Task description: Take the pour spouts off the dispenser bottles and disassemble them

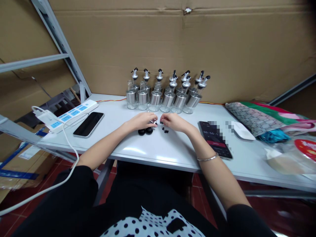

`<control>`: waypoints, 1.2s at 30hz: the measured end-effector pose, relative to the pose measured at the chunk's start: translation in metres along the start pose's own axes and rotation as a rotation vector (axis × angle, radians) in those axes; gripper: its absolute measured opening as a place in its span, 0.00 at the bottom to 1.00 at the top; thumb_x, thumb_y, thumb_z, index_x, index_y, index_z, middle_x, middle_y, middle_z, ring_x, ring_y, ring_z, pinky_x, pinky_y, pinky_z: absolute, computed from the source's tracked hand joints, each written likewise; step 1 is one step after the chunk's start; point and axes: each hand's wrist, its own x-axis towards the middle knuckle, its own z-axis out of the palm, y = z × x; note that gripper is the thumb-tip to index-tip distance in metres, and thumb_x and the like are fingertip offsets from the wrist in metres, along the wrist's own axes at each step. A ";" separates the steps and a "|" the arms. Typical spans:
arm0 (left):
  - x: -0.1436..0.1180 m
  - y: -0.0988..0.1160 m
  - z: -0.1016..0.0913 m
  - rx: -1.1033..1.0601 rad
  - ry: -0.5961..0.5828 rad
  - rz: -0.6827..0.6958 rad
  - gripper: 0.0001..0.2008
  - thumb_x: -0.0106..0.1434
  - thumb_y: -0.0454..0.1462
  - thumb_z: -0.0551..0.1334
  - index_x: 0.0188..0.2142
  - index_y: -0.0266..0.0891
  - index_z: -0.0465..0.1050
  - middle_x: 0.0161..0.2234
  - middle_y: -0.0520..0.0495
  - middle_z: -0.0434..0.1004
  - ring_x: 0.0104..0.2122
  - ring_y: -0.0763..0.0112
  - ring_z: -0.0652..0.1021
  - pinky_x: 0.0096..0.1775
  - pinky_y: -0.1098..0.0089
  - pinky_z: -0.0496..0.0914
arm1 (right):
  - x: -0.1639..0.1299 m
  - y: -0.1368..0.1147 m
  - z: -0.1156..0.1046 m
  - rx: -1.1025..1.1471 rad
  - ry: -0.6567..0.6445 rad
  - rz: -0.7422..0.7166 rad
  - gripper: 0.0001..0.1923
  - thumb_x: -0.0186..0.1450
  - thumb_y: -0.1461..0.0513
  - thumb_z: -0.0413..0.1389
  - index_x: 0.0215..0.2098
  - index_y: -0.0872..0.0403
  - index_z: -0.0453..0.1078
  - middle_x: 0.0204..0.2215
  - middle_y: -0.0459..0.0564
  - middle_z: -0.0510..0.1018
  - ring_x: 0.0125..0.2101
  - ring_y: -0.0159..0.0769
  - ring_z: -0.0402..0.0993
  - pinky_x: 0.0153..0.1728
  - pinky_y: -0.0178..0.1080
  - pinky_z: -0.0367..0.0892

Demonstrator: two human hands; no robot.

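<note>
My left hand [144, 120] is closed on a small silver-and-black pour spout [153, 121] above the table. Close by on its right, my right hand [172, 121] pinches a small black piece [161, 122], which is too small to make out well. Black round stoppers [145, 131] lie just under my left hand. Several tiny black parts [165, 131] are scattered on the table below my right fingers. Behind both hands stand glass bottles with steel sleeves [156, 97] in two rows. Most carry silver pour spouts [173, 81]; three at the front left have bare necks.
On the left of the white table [138, 151] are a black-screened phone [89, 124] and a power strip [71, 115] with a trailing white cable. To the right lie another phone [214, 140], a white mouse-like object [243, 131], patterned fabric bags [256, 118] and tape [286, 163].
</note>
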 end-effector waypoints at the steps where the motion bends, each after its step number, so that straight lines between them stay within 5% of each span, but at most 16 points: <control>1: 0.000 0.000 0.000 -0.021 0.002 -0.002 0.15 0.63 0.41 0.61 0.47 0.37 0.67 0.41 0.45 0.74 0.40 0.64 0.75 0.42 0.68 0.66 | 0.000 0.000 0.000 0.007 0.007 -0.004 0.10 0.62 0.70 0.48 0.35 0.59 0.72 0.26 0.49 0.75 0.25 0.31 0.66 0.30 0.32 0.57; 8: 0.002 0.005 -0.002 -0.065 0.255 0.158 0.11 0.66 0.38 0.56 0.47 0.36 0.65 0.41 0.42 0.70 0.42 0.66 0.73 0.44 0.67 0.69 | 0.001 0.004 0.003 0.130 0.104 -0.050 0.08 0.64 0.65 0.47 0.33 0.56 0.68 0.23 0.46 0.73 0.25 0.32 0.67 0.30 0.33 0.59; 15: 0.001 0.010 -0.006 -0.015 0.590 0.239 0.08 0.67 0.36 0.55 0.45 0.37 0.64 0.42 0.42 0.68 0.44 0.68 0.73 0.46 0.65 0.70 | 0.001 0.001 0.003 0.605 0.075 -0.154 0.20 0.65 0.47 0.48 0.31 0.55 0.65 0.28 0.48 0.74 0.27 0.31 0.70 0.32 0.34 0.66; 23: 0.001 0.008 -0.004 -0.044 0.572 0.251 0.17 0.65 0.42 0.59 0.50 0.37 0.63 0.45 0.39 0.72 0.46 0.62 0.74 0.47 0.59 0.70 | 0.003 -0.008 0.005 0.726 0.165 -0.131 0.29 0.59 0.37 0.48 0.23 0.54 0.61 0.18 0.43 0.67 0.22 0.28 0.64 0.28 0.33 0.62; 36: 0.000 0.010 -0.002 -0.056 0.628 0.240 0.19 0.65 0.41 0.58 0.53 0.38 0.61 0.47 0.38 0.70 0.49 0.62 0.72 0.49 0.60 0.69 | 0.006 -0.009 0.010 0.813 0.231 -0.127 0.32 0.60 0.36 0.47 0.15 0.53 0.55 0.12 0.41 0.58 0.18 0.26 0.53 0.24 0.34 0.55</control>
